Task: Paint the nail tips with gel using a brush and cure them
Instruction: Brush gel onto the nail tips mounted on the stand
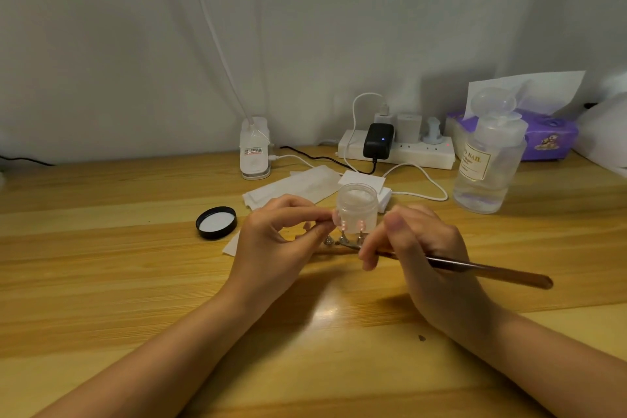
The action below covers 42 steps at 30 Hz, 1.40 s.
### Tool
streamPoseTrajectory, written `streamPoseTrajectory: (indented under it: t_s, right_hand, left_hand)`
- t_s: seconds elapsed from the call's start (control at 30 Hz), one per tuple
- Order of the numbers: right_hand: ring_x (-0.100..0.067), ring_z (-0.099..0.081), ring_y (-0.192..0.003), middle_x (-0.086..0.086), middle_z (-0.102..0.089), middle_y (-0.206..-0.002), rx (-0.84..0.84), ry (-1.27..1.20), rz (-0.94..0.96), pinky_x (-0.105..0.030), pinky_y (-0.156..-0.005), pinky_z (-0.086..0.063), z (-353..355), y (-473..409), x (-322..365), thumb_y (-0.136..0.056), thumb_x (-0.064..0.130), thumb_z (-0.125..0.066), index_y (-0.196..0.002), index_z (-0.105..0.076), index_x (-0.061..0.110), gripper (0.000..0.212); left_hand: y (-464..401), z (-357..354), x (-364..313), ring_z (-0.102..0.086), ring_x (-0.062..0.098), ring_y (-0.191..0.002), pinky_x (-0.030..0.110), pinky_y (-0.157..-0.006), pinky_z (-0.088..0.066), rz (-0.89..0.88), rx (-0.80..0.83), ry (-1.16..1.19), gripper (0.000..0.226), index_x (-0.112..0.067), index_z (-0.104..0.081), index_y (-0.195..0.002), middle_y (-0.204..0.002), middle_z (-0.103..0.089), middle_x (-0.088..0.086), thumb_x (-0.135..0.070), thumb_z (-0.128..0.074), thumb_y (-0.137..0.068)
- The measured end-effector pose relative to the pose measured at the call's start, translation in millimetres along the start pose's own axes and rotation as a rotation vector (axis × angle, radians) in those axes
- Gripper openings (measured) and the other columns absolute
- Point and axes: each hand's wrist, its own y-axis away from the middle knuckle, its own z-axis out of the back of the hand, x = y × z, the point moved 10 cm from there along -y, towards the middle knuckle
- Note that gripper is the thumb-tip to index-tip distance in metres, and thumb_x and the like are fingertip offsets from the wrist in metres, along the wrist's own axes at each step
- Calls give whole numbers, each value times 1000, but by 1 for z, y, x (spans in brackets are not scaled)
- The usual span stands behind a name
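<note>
Painting looks under way: the left hand (pixel 281 234) pinches one small pink nail tip (pixel 336 218) on its metal stand, mid-bench; the right hand (pixel 412 241) grips the long brown-handled brush (pixel 488 271); the open frosted gel jar (pixel 357 207) stands just behind; next, a steady stroke, then curing.

Pale varnished wooden tabletop (pixel 135 282) with glossy sheen; frosted translucent plastic jar (pixel 357 205); black glossy plastic lid (pixel 216 223) with white matt liner; dark lacquered glossy brush handle (pixel 492 270); shiny metal nail-tip stands (pixel 343 241); clear plastic pump bottle (pixel 487 163); white matt paper wipes (pixel 295 185).
</note>
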Motion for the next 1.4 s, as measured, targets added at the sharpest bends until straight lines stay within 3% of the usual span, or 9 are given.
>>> streamPoseTrajectory:
  t_s: [0.17, 0.33, 0.47, 0.6, 0.7, 0.9, 1.13, 1.3, 1.4]
  right_hand:
    - [-5, -56, -75, 12, -61, -71, 1, 56, -53, -32, -72, -44, -1, -4, -4, -91, 40, -32, -75, -57, 33, 31]
    - [3, -53, -73, 18, -59, -68, 25, 69, -17, -15, -74, -36, -4, -4, 1, -94, 46, -30, -71, -63, 22, 47]
    - [3, -56, -69, 6, -60, -60, -1, -22, -56, -20, -73, -39, 1, 0, -4, -91, 30, -33, -62, -62, 17, 44]
    - [-2, -58, -75, 8, -63, -68, -4, 0, -124, -25, -73, -43, 0, -3, -9, -89, 37, -32, -71, -60, 29, 34]
    - [-1, -57, -78, 10, -63, -71, 29, 38, -121, -17, -74, -41, -4, -4, -9, -88, 38, -34, -74, -62, 26, 34]
    - [0, -57, -65, 3, -61, -60, 5, -62, -113, -20, -69, -39, -1, 1, -10, -91, 34, -32, -60, -62, 20, 45]
    - [-6, -61, -79, 6, -65, -74, 36, -49, -172, -23, -70, -47, -4, -2, -15, -89, 45, -32, -76, -62, 25, 39]
    - [-1, -58, -66, -4, -64, -65, 69, -199, -177, -8, -64, -40, -8, 1, -13, -89, 35, -34, -67, -62, 20, 38]
    - [-1, -58, -66, -4, -63, -64, 45, -208, -164, -8, -64, -40, -4, 2, -11, -89, 33, -33, -67, -62, 20, 39]
  left_hand:
    - [0, 0, 0, -59, 8, -76, 17, -68, -47, -4, 3, 0, 21, -24, -70, -89, -80, -66, -4, -13, -71, -72]
    - [0, -1, 0, -59, 9, -75, 20, -69, -48, -13, -1, -9, 25, -23, -69, -91, -80, -66, -3, -7, -72, -71]
    - [0, -1, 1, -59, 9, -75, 22, -68, -49, -12, 7, -13, 20, -22, -71, -88, -79, -65, -4, -9, -72, -72]
    - [0, -1, 2, -59, 10, -75, 21, -68, -49, -6, 8, -8, 21, -20, -71, -89, -80, -66, -3, -8, -72, -73]
    - [0, -1, 2, -59, 9, -76, 19, -68, -49, -7, 4, -7, 21, -20, -71, -89, -80, -66, -3, -7, -72, -72]
    - [0, -1, 2, -59, 8, -75, 19, -68, -48, -4, 5, -10, 22, -25, -70, -87, -79, -66, -6, -9, -72, -73]
    - [0, -2, 2, -62, 13, -78, 27, -69, -51, 2, 19, 12, 20, -21, -71, -88, -82, -69, -4, -8, -72, -73]
    - [0, -1, 3, -62, 8, -77, 21, -70, -51, 6, 16, 23, 19, -22, -71, -88, -81, -69, -10, -9, -71, -74]
    - [0, -1, 4, -63, 8, -78, 21, -70, -51, 12, 17, 25, 18, -21, -71, -88, -81, -69, -9, -10, -71, -74]
